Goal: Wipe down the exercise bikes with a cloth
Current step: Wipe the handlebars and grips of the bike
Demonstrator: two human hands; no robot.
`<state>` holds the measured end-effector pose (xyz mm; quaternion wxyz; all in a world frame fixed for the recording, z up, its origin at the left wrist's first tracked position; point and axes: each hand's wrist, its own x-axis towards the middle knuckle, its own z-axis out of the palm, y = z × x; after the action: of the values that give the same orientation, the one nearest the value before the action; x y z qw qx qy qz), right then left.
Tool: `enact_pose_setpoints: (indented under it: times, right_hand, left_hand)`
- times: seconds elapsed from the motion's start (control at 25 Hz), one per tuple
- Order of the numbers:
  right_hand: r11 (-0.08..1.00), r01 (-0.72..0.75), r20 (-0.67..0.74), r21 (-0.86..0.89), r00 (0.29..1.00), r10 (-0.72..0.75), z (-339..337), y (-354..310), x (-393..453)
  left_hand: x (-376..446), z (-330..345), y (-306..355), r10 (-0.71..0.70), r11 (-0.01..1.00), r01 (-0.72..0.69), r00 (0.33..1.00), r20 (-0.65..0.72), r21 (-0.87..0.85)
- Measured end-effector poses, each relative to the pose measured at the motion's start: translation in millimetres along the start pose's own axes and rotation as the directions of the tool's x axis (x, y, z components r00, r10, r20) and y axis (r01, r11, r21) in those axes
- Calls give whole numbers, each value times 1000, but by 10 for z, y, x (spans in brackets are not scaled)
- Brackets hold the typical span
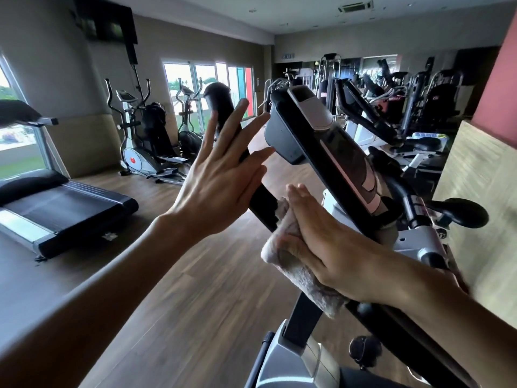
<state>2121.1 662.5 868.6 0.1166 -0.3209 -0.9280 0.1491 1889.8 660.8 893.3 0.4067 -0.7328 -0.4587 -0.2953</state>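
An exercise bike fills the middle of the head view, with its console point(321, 135) tilted and a black handlebar point(223, 113) rising to the left. My left hand point(221, 169) is raised in front of that handlebar, fingers straight and spread, holding nothing. My right hand point(321, 245) lies flat with straight fingers on a crumpled grey-white cloth point(293, 264), pressing it against the lower black handlebar bar beside the console. The cloth hangs out below my palm.
A treadmill point(56, 203) stands at the left on the wood floor. Two elliptical trainers point(140, 147) stand by the windows at the back. More bikes point(414, 141) and weight machines crowd the right side. A pink and beige wall point(481, 163) rises at far right.
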Motion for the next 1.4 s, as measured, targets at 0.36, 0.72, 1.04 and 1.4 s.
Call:
enact_pose_setpoints:
  times: [0.36,0.72,1.04,1.4]
  right_hand:
    - [998,36,85,-55,996,-32,-72,27,-16]
    - [998,37,106,-49,994,-32,-137,14,46]
    - [1000,11,125,-16,992,-9,-131,17,-60]
    - [998,15,165,64,986,-25,-117,87,-155]
  left_hand:
    - [-9,3,123,-64,990,63,998,5,125]
    - [5,23,189,-108,988,104,994,29,118]
    - [6,65,277,-137,987,133,990,39,94]
    - [-49,42,384,-139,990,137,988,70,29]
